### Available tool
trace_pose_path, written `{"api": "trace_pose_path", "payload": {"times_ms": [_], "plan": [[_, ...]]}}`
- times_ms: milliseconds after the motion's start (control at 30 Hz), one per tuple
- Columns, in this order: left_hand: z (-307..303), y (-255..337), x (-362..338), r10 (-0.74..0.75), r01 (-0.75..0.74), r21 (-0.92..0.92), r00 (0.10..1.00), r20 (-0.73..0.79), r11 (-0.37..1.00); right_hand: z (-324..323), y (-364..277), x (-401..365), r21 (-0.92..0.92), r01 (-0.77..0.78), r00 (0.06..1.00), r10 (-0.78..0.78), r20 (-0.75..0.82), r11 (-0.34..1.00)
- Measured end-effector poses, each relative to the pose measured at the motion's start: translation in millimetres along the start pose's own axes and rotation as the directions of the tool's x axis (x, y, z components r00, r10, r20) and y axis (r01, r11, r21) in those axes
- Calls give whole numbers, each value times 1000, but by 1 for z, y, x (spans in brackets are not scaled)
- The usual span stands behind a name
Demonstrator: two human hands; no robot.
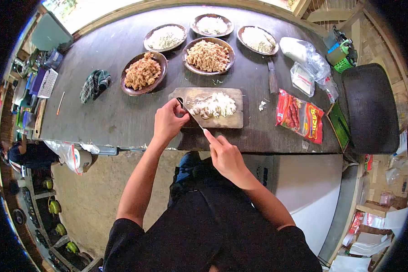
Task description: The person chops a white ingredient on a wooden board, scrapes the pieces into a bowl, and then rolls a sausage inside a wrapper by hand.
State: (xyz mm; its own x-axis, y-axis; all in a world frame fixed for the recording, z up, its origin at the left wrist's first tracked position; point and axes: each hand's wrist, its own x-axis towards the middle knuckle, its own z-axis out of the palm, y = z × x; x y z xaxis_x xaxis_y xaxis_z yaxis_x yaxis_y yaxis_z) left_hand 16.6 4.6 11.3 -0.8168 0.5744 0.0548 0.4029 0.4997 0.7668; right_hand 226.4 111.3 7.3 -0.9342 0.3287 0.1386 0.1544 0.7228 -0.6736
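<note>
Head view: your left hand and right hand are meeting opposite ends of the knife, apparently steadying it over the cutting board; which is clamping, I cannot tell.

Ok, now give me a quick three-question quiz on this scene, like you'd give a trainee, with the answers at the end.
1. Count: of the bowls beyond the cutting board, how many hold pale shreds?
2. True or false: the checked cloth lies to the right of the cutting board.
3. Pick one: the knife between the left hand and the right hand slants over the edge of (A) the red packet, (B) the cutting board, (C) the black chair.

Key:
1. Three; the other two hold brown pieces.
2. False; the checked cloth lies to its left.
3. B.
</note>
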Motion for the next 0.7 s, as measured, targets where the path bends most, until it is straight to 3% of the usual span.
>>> {"api": "trace_pose_path", "payload": {"times_ms": [100, 367, 433, 500, 567, 633, 700], "plan": [[3, -4, 0, 17, -17, -5, 1000, -4, 1000, -2, -2, 7, -48, -26, 999, 27, 19, 999], [-1, 7, -4, 7, -6, 39, 1000, -10, 999, -13, 15, 1, 126, 32, 995, -20, -102, 991], [1, 6, -4, 47, -47, 50, 999, 10, 998, -21, 16, -5, 164, 19, 993, 0, -117, 986], [1, 5, -3, 73, -74, 68, 997, 17, 995, -25, 23, -10, 151, 25, 969, 12, -245, 988], [1, 1, -4, 102, -104, 88, 994, 26, 991, -31, 27, -14, 144, -44, 969, 77, -234, 989], [-3, -6, -4, 188, -176, 95, 973, -134, 980, -35, 34, -14, 109, -54, 951, 85, -298, 993], [-11, -13, -5, 150, -130, 149, 980, -132, 980, -42, 39, -15, 104, -131, 948, 155, -277, 986]]}}
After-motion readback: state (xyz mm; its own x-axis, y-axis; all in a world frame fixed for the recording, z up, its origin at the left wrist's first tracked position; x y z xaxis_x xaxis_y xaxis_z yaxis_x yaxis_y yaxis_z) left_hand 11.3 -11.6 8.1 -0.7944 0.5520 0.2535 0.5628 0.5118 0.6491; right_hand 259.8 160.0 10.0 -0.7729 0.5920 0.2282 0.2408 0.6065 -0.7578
